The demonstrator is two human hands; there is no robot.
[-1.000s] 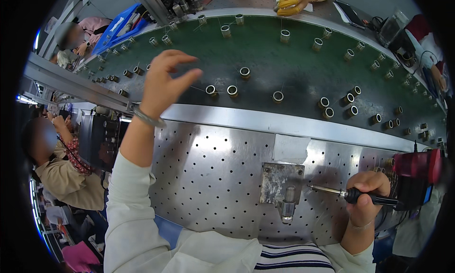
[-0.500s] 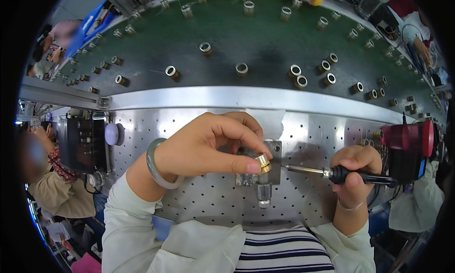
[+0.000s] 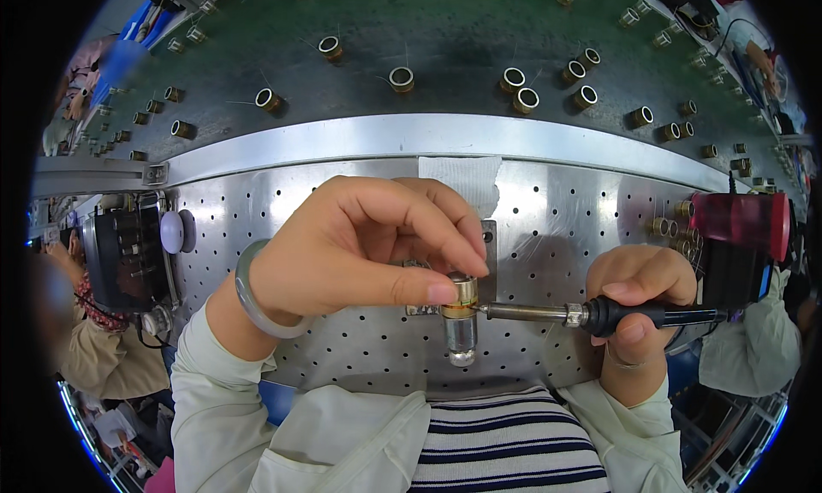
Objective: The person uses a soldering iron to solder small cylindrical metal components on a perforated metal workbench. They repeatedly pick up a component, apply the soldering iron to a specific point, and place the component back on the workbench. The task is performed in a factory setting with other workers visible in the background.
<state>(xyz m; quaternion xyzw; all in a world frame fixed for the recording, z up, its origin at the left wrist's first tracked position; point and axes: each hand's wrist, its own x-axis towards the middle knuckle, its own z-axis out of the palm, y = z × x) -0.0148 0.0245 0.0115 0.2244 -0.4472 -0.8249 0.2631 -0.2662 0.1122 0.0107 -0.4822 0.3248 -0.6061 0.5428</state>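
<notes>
Between the thumb and fingers of my left hand (image 3: 360, 245) is a small voice coil (image 3: 465, 291), silver above with a copper-gold band below. It stands upright on a shiny round-ended metal post (image 3: 461, 334), which sticks out toward me from a dark metal block (image 3: 489, 246). The hand hides most of that block. My right hand (image 3: 644, 277) grips a black-handled soldering iron (image 3: 539, 313), held level and pointing left. Its tip meets the coil's lower band, or lies right beside it; the contact is too small to tell.
Behind a silver rail (image 3: 385, 139), a green belt (image 3: 360, 107) carries several voice coils with thin wires. More coils (image 3: 664, 227) stand at the right by a red-and-black device (image 3: 741, 227). A black box (image 3: 128, 257) stands left on the perforated metal table (image 3: 342, 356). People work on both sides.
The coil has gone from tilted to upright on the post. The iron's tip has moved left, from apart to up against the coil's band. The whole view has shifted slightly.
</notes>
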